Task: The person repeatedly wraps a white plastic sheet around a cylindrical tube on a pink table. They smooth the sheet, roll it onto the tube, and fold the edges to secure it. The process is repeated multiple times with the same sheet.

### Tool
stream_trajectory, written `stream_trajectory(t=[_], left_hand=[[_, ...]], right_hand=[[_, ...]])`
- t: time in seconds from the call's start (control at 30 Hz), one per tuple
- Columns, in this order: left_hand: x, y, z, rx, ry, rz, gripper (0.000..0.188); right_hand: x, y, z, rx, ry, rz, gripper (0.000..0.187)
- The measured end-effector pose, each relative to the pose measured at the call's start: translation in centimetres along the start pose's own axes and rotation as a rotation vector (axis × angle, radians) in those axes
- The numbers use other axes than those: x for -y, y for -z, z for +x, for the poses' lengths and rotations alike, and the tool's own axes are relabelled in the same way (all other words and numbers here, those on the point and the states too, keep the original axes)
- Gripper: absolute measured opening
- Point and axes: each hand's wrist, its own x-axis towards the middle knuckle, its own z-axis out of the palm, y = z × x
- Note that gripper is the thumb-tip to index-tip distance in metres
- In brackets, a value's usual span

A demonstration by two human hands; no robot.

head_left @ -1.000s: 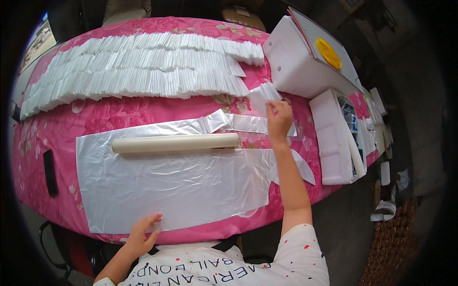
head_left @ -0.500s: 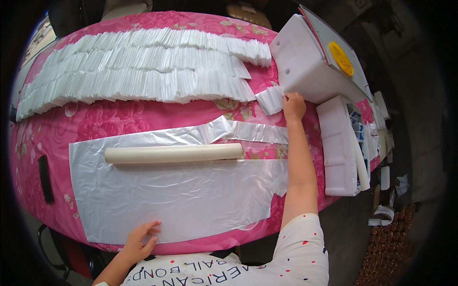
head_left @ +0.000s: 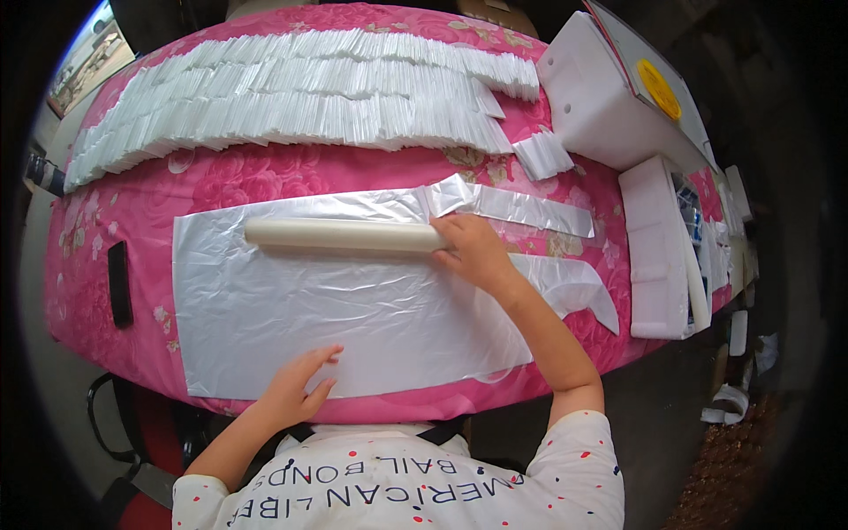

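Note:
A translucent white plastic bag [head_left: 353, 327] lies flat on the table, two handle strips stretching out at its right end. Across its upper part rests a smooth cream-coloured tube [head_left: 344, 235]. At the tube's right end is my right hand [head_left: 468, 249], thumb and fingers closed about it. My left hand [head_left: 305, 386] hovers or rests lightly at the bag's near edge, fingers apart and holding nothing. Beyond the bag's handles, a small folded stack of white bags [head_left: 543, 155] sits beside the foam box.
Long overlapping rows of folded white bags [head_left: 291, 119] fill the far side of the pink flowered tablecloth [head_left: 247, 177]. A dark phone-like slab [head_left: 119, 284] lies at left. To the right stand a white foam box [head_left: 587, 102] and an open foam bin [head_left: 654, 256] with packets.
My right hand has come back from the small folded stack to the tube's right end. My left hand stays near the bag's front edge. The whole view has shifted.

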Motion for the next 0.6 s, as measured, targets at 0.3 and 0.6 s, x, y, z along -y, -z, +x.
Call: stream_trajectory(t=[0.3, 0.6], left_hand=[[-0.3, -3.7, 4.8, -0.226, -0.101, 0.464, 0.074], [-1.7, -5.8, 6.7, -0.105, -0.226, 0.553, 0.08]], right_hand=[[7.3, -3.9, -11.7, 0.039, 0.07, 0.206, 0.055], [-9.0, 5.4, -20.5, 0.015, -0.72, -0.562, 0.05]])
